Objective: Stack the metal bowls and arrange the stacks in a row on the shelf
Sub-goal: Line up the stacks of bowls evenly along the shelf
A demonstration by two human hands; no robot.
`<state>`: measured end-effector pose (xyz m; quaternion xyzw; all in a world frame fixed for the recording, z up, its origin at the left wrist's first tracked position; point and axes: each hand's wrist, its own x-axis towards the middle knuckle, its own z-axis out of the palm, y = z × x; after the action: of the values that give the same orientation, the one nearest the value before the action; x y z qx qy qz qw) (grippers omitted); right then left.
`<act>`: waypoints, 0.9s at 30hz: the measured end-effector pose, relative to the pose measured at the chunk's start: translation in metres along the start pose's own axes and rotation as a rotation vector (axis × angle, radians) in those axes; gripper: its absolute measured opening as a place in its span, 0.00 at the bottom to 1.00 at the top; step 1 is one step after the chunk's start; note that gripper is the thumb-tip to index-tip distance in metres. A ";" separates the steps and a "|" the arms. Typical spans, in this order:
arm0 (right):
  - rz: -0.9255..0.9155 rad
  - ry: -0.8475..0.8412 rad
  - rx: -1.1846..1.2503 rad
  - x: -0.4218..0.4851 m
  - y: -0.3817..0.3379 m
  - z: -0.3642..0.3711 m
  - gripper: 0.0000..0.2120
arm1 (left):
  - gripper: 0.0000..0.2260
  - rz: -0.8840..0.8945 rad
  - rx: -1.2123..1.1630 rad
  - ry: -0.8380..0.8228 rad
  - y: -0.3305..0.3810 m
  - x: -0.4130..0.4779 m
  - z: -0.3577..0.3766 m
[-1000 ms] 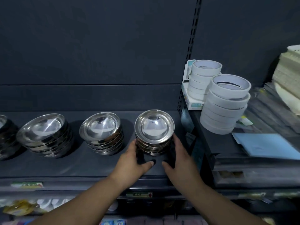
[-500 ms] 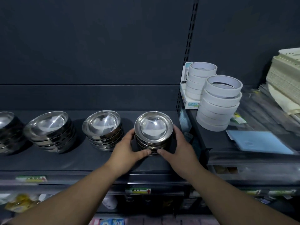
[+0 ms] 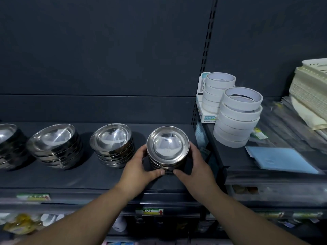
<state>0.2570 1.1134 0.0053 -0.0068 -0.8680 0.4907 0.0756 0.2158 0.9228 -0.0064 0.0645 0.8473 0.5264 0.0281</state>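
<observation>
The left grip and right grip each curl round the rightmost stack of bowls, on the shelf at the row's right end. An uneven push could skew the nested bowls (slick steel) or bump the neighbouring stack.

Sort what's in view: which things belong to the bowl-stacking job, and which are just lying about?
Job: held bowl stack, gripped by left hand and right hand; neighbouring bowl stack; third bowl stack; leftmost bowl stack, cut off by the frame; shelf.
Lying about: white tape rolls; blue sheet; cream trays.
</observation>
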 end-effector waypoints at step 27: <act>0.021 0.000 0.048 0.008 -0.012 -0.008 0.49 | 0.45 0.067 0.016 -0.051 0.026 0.011 -0.014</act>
<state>0.2507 1.1147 0.0203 -0.0141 -0.8558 0.5122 0.0707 0.2057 0.9228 0.0230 0.1064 0.8478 0.5185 0.0319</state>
